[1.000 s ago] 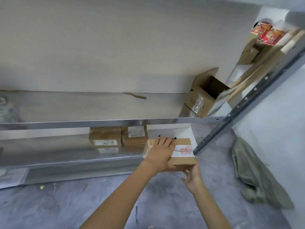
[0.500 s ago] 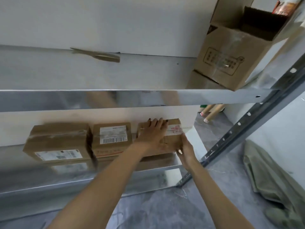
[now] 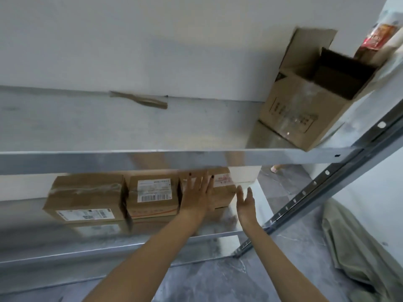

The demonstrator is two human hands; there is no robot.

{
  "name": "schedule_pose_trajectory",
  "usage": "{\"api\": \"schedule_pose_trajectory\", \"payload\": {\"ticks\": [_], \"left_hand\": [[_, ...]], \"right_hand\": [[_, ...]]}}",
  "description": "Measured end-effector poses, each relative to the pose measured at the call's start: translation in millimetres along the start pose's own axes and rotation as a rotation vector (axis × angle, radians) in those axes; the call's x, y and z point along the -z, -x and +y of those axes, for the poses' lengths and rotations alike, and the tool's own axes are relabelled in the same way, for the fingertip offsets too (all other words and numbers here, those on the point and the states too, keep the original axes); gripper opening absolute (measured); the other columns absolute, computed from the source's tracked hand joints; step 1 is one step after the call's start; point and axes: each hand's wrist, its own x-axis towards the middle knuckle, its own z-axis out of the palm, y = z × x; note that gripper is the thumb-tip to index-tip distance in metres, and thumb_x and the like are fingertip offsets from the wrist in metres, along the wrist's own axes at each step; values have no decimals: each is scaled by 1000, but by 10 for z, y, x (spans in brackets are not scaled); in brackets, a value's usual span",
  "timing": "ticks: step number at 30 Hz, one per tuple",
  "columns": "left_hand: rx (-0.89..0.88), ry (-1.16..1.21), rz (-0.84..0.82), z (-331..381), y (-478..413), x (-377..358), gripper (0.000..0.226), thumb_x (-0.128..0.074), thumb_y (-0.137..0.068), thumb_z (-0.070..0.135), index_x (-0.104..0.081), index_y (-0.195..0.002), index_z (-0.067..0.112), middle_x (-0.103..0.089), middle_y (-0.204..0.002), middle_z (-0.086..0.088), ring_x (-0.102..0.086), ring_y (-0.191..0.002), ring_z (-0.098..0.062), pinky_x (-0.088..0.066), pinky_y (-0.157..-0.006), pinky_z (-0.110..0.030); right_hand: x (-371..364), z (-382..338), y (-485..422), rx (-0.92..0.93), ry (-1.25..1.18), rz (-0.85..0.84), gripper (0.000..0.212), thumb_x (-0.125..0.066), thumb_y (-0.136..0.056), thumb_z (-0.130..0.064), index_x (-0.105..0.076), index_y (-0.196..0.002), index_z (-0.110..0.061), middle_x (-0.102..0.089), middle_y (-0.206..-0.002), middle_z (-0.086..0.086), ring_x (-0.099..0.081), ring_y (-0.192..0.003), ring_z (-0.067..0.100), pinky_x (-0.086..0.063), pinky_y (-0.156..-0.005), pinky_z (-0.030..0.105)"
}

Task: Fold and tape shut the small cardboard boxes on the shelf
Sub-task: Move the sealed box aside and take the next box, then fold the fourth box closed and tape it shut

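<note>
Three small closed cardboard boxes stand in a row on the lower metal shelf [image 3: 104,238]. The left box [image 3: 87,197] has clear tape across its top, the middle box [image 3: 152,197] carries a white barcode label, and the right box [image 3: 222,190] shows a label with red print. My left hand [image 3: 196,192] lies flat with straight fingers over the front of the right box. My right hand [image 3: 246,201] hovers open just beside that box's right end, holding nothing and apart from it.
A large open cardboard box [image 3: 309,105] sits at the right end of the upper shelf [image 3: 152,158], with a torn cardboard strip [image 3: 139,101] near the wall. A slotted metal upright [image 3: 316,192] runs diagonally at right. Greenish cloth [image 3: 357,253] lies on the grey floor.
The right box went from in front of the shelf onto it beside the other two. Both hands have let go; the right hand has drawn off the box's end, fingers spread.
</note>
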Motion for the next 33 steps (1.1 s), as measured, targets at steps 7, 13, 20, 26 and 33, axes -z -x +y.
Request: {"api": "schedule_pose_trajectory", "payload": {"ticks": [7, 13, 20, 26, 33], "left_hand": [[-67, 212, -229, -29, 1386, 1428, 43, -32, -102, 39, -60, -114, 9, -61, -116, -14, -56, -109, -30, -39, -88, -37], [-3, 305, -164, -218, 2278, 2939, 40, -32, -101, 35, -60, -116, 11, -61, -120, -13, -58, -112, -31, -44, -88, -35], [65, 269, 136, -549, 2591, 4299, 21, -38, -98, 22, -57, -103, 16, -65, -108, -8, -59, -101, -30, -41, -76, -33], [52, 289, 225, -657, 2497, 4493, 28, -34, -99, 27, -58, -99, 12, -65, -100, -10, -60, -91, -30, -34, -66, -31], [114, 369, 114, -856, 2183, 4315, 29, -34, -99, 27, -59, -100, 11, -64, -101, -14, -61, -91, -34, -39, -67, -32]], "right_hand": [[621, -652, 1579, 42, 168, -178, 18, -53, -96, -26, -65, -108, -23, -64, -120, 3, -57, -109, 17, -39, -88, 20], [1096, -1834, 2760, 245, 225, -269, 29, -61, -82, -53, -48, -75, -78, -60, -83, -41, -59, -88, -7, -40, -80, 4], [1782, -3112, 3170, 520, 289, -107, 23, -49, -97, -12, -63, -112, -22, -61, -111, -11, -54, -106, 5, -38, -94, 17], [2563, -3368, 2285, 745, 1004, 96, 68, -56, -77, 13, -46, -139, -15, -45, -139, 13, -42, -128, 31, -41, -102, 42], [2599, -3514, 1500, 752, 1401, -259, 23, -60, -88, -17, -63, -109, -26, -60, -112, -6, -54, -106, 13, -39, -92, 24]]}}
